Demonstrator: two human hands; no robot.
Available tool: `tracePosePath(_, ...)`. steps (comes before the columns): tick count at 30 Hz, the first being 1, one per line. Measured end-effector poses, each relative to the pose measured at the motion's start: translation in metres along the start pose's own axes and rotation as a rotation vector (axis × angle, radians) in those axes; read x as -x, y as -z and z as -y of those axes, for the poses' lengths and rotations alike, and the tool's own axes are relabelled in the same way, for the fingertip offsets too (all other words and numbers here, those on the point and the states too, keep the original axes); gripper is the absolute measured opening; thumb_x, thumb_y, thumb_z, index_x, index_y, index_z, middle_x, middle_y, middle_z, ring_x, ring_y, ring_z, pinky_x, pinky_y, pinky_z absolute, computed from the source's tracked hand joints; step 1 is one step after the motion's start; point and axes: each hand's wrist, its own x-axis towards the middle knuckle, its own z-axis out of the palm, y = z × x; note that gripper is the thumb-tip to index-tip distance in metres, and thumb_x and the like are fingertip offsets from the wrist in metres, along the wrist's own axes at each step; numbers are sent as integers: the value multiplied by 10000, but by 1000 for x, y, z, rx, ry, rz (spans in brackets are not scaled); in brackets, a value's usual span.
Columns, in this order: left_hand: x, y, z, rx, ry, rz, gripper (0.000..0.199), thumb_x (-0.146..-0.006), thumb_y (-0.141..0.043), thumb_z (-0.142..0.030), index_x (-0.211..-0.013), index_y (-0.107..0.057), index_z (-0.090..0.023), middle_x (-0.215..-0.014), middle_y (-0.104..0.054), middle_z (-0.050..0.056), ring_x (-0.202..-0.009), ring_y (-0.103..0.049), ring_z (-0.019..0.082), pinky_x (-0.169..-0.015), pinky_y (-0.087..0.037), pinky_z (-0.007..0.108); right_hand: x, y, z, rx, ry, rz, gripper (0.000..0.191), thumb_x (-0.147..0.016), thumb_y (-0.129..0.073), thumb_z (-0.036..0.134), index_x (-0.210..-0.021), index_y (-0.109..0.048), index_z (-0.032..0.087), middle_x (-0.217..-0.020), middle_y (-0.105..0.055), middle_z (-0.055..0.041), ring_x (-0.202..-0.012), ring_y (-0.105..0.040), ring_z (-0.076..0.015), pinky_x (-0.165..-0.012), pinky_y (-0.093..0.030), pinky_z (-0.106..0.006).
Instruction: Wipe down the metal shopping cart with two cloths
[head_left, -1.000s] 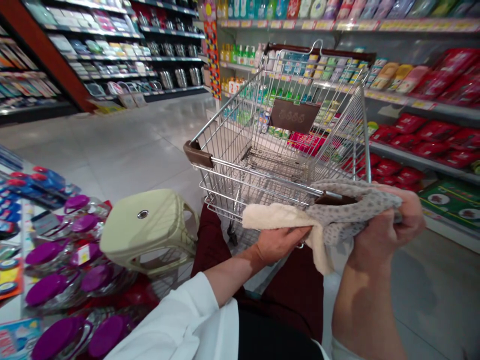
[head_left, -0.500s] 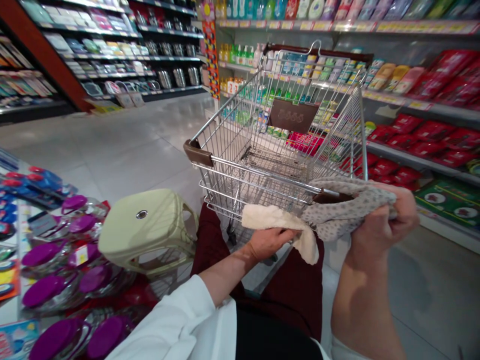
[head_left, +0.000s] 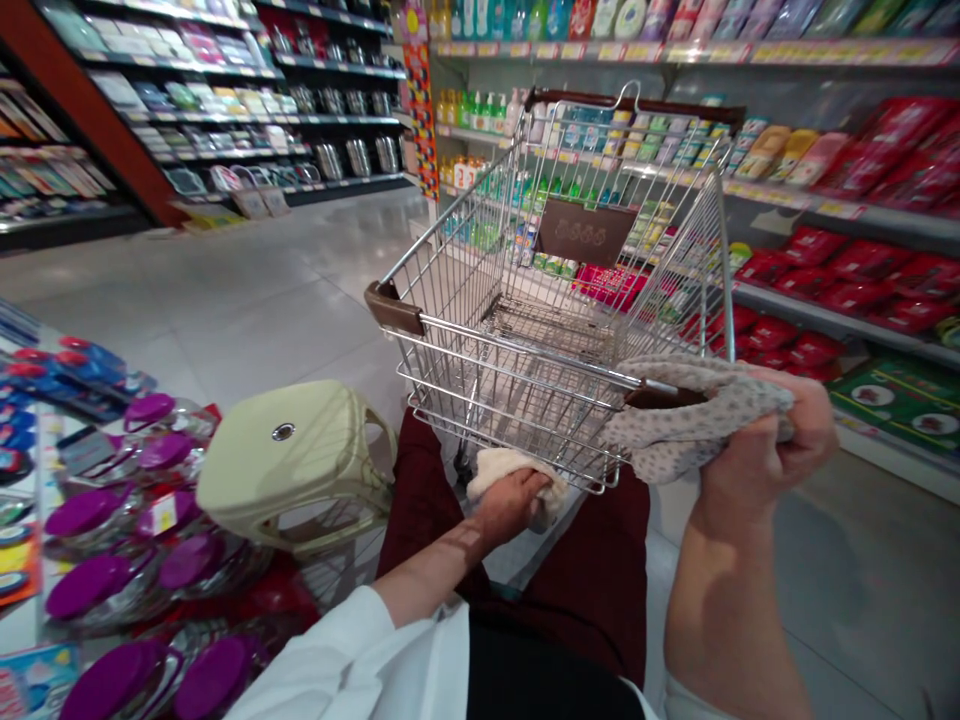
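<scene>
A wire shopping cart [head_left: 517, 345] with brown plastic corners stands right in front of my knees, its basket bare inside. My left hand [head_left: 517, 500] is closed on a cream cloth [head_left: 499, 464], low at the cart's near side, just under the lower wires. Part of that cloth is hidden beneath the fingers. At the cart's near right corner, my right hand [head_left: 787, 430] grips a grey cloth with dark spots [head_left: 667, 435]. This spotted cloth is draped around the brown corner piece [head_left: 667, 394] and hangs down beside the wires.
A pale green plastic stool [head_left: 281, 470] stands to my left. Beyond it are jars with purple lids [head_left: 90, 510] on a display. Shelves of bottles and red packs [head_left: 862, 260] rise behind the cart and to the right. Tiled floor [head_left: 300, 270] stretches toward the far-left shelves.
My left hand has moved down and left with the cream cloth, from beside the spotted cloth to below the cart's near rail. My right hand has barely moved.
</scene>
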Motion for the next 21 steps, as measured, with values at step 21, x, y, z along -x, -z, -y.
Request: tracePosePath(21, -67, 278, -69, -141, -448, -1276, 221, -897, -613, -300, -1112, -649, -261, -1071, -664, 59, -1055, -600, 222, -949, -471, 401, 17, -22, 2, -15, 59, -53, 169, -907, -517, 275, -892, -669, 203, -881, -663, -31, -896, -631, -165, -832, -501, -315)
